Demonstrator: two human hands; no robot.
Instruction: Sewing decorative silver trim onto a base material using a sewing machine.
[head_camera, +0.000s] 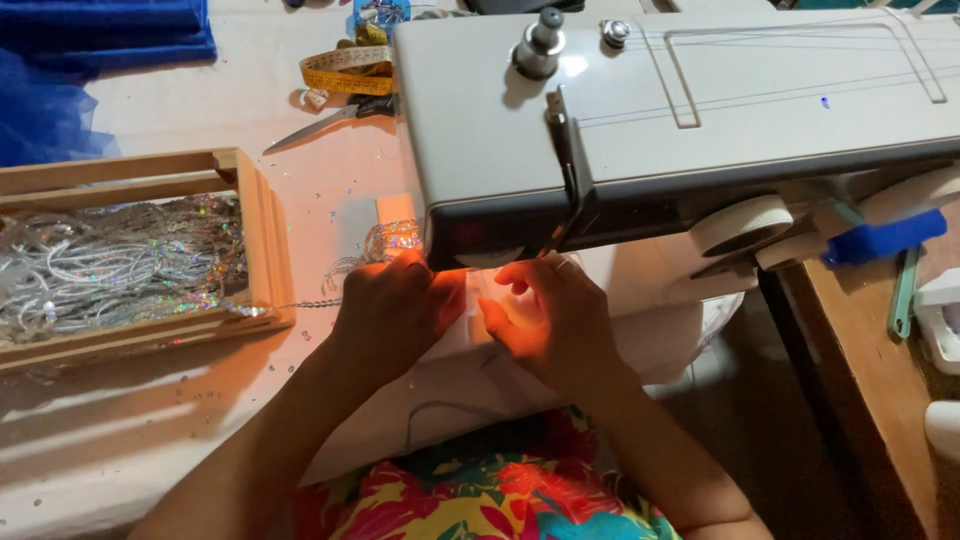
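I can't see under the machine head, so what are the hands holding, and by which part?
Both hands, left and right, press the white fabric near the needle area; the exact grip is hidden.

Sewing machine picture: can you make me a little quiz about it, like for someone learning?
1. True or false: both hands rest on white fabric under the sewing machine.
2. What fills the wooden tray? A) buttons B) shiny silver trim C) spools
3. Which cutting tool lies on the table behind the tray?

Key:
1. True.
2. B, the shiny silver trim.
3. The scissors, beside a yellow tape measure.
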